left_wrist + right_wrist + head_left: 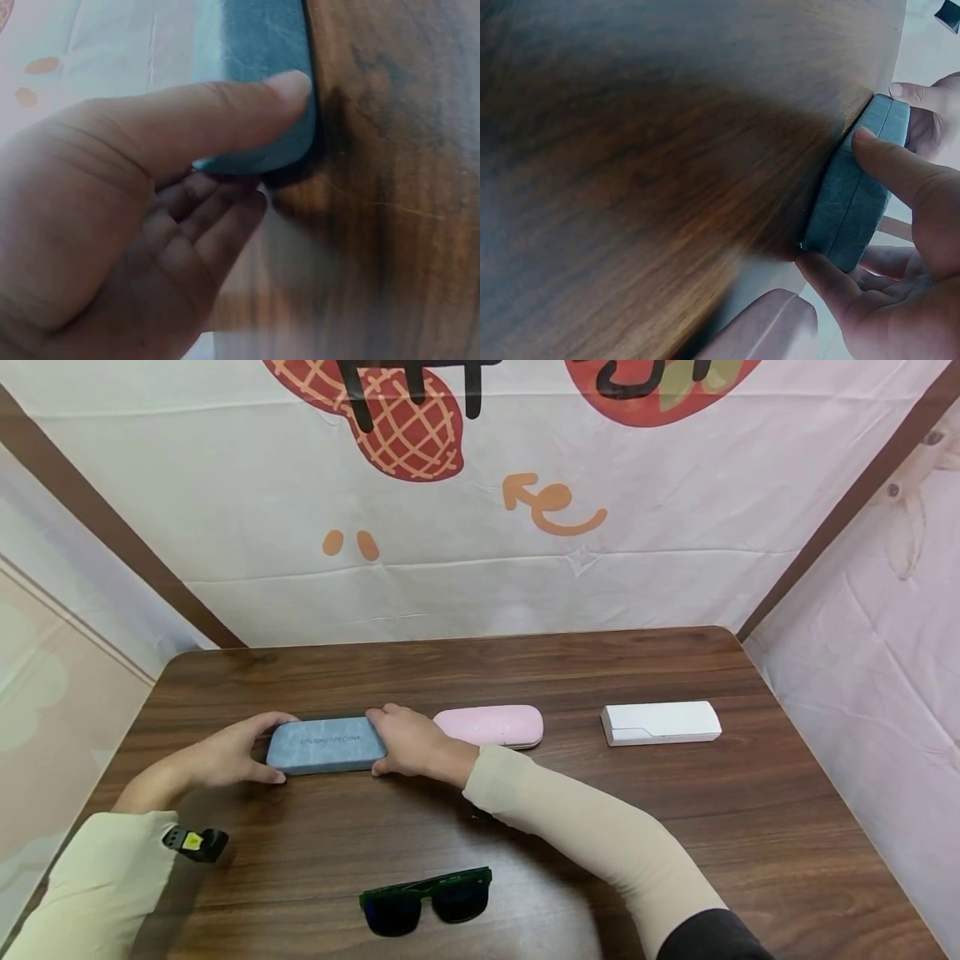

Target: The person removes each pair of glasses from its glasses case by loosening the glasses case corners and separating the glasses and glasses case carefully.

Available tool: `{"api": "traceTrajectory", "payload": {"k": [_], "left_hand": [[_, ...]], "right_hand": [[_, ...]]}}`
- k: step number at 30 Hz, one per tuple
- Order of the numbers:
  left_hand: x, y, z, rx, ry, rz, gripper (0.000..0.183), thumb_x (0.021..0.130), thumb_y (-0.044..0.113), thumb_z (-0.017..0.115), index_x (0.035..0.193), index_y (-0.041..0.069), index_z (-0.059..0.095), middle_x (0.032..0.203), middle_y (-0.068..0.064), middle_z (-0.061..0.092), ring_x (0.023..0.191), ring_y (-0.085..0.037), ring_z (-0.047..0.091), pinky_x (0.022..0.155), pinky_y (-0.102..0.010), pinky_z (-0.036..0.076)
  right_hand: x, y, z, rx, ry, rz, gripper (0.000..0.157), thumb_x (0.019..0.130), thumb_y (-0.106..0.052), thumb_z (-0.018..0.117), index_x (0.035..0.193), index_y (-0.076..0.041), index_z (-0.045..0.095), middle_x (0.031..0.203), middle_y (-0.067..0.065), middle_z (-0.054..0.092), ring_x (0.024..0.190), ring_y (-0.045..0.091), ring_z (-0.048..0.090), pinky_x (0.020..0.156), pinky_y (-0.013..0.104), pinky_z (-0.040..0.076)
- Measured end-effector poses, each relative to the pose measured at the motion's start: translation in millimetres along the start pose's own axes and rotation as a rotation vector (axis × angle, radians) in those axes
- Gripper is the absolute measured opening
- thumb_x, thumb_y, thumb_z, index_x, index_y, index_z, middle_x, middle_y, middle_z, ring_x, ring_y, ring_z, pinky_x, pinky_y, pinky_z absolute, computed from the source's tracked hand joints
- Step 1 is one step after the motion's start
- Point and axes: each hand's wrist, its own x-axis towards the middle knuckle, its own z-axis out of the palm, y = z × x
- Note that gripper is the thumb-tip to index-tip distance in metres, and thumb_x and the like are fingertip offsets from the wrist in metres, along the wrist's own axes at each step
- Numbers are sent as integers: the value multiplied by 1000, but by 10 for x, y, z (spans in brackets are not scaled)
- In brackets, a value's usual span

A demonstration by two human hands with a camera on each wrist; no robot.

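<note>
While one blue case (326, 745) is held at both ends, three other items share the counter (750, 818)

Blue case, one: oblong, rounded corners, mottled leather-like cover, dark lettering across the lid, seam along the side. Whether its underside touches the counter cannot be told.

Hands, two, both bare. Left hand (228, 752): grip narrowed to the case's width, thumb and fingers round the left end of the blue case. Right hand (411, 743): grip likewise narrowed, holding the right end.

Pink case (491, 724), one: smooth, rounded oblong; right of the blue case, just past the right hand, which partly hides it.

White case (660, 723), one: angular block, crisp edges, flap line on its front; well to the right of the blue case.

Sunglasses (426, 897), one pair: dark green frame, two dark lenses; on the near side of the blue case, slightly rightward.

Counter, one: brown wood grain, rounded far corners; extends all round the blue case.

Backdrop (465, 593), one: creased pale fabric with printed motifs, beyond the blue case.
</note>
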Motion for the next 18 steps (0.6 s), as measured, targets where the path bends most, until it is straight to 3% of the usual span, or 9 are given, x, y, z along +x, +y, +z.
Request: {"api": "traceTrajectory", "payload": {"k": [8, 18], "left_hand": [[4, -20, -26, -21, -13, 14, 78, 79, 8, 87, 141, -9, 42, 140, -31, 47, 131, -54, 44, 97, -55, 48], [18, -20, 0, -45, -22, 13, 79, 79, 7, 87, 141, -8, 41, 140, -31, 46, 131, -53, 43, 99, -61, 44]], "right_hand": [[24, 4, 19, -1, 12, -5, 85, 85, -44, 82, 152, -9, 44, 135, 5, 58, 117, 12, 57, 95, 23, 48], [-2, 7, 12, 12, -2, 9, 86, 85, -45, 81, 154, -9, 42, 139, 6, 56, 121, 14, 57, 97, 25, 48]]}}
